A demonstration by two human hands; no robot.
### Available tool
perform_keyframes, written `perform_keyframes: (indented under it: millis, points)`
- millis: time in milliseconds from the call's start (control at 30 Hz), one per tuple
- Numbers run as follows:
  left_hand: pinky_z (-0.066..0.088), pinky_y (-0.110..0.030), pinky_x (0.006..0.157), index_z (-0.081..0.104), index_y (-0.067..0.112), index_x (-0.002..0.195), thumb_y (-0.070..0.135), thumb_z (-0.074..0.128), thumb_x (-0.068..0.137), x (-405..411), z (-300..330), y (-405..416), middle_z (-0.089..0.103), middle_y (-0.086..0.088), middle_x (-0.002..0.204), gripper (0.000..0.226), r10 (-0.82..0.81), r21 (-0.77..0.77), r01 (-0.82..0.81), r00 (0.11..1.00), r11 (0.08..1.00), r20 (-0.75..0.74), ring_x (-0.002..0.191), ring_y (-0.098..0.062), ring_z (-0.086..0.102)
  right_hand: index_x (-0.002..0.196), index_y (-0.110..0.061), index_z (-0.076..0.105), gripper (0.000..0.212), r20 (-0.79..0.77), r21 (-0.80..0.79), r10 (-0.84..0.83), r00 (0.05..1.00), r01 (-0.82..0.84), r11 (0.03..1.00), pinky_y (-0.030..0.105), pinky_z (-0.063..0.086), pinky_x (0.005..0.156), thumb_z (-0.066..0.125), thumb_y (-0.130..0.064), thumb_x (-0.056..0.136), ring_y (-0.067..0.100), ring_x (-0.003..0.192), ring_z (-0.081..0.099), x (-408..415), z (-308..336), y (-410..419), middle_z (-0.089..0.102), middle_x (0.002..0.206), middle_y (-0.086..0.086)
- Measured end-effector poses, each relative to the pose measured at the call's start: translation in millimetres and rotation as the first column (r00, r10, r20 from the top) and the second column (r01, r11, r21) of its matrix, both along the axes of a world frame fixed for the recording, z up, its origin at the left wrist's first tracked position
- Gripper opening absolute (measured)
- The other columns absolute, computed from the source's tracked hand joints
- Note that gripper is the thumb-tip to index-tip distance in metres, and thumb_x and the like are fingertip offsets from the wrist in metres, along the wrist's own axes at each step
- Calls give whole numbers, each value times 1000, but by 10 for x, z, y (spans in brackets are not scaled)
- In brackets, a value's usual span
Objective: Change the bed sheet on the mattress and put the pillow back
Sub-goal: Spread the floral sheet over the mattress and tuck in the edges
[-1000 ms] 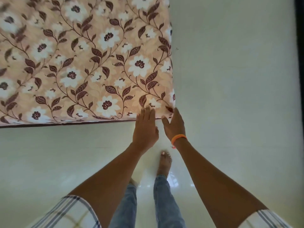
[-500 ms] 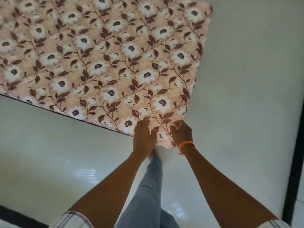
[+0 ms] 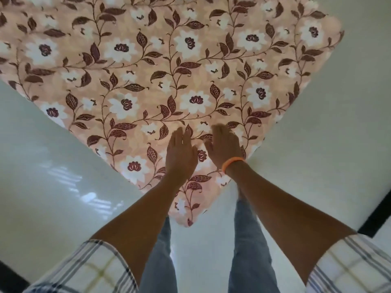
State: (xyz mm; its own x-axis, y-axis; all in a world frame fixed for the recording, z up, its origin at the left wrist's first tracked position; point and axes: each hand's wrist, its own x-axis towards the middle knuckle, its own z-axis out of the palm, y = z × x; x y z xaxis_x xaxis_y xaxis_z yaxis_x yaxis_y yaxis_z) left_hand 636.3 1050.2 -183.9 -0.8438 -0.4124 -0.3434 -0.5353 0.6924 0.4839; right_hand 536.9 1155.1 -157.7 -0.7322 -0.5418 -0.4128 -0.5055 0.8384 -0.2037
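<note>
Smoothing the sheet at the mattress corner

Half a second ago both hands pinched the sheet (image 3: 190, 81) at the corner; now the left hand (image 3: 179, 154) and right hand (image 3: 224, 148) lie flat on it, fingers loosely spread, gripping nothing. That corner looks fitted; no pillow shows.

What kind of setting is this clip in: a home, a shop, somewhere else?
Most likely a room in a home, perhaps a bedroom. A mattress in a floral sheet lies directly on a glossy pale floor, with no bed frame showing. Both hands, left and right, rest open on its near corner.
</note>
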Motion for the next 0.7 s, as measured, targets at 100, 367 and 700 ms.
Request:
perform_keyframes:
  millis: [100,367,700]
  points:
    - [22,-53,120,25,1,151,26,43,100,-293,-265,253,18,-25,159,59,42,-60,-40,999,997,22,148,-41,16,150,-9,24,62,-39,-13,188,981,-189,982,52,17,119,44,-35,98,34,148,15,-439,-361,27,16,159,17]
    - [2,-56,121,13,0,155,47,27,102,-520,-513,1676,4,-29,160,72,282,-221,-242,943,945,175,149,-44,0,155,-14,9,67,-37,-9,527,849,-527,850,53,10,119,31,-43,99,32,150,2,-867,-777,1198,3,163,13]
    - [30,-58,112,37,-1,147,22,49,86,-361,-412,2873,29,-30,154,66,169,-279,-108,964,954,205,140,-50,30,155,-10,5,78,299,135,545,783,-600,789,46,17,118,50,-18,92,30,146,21,-1093,-835,2618,14,161,15]
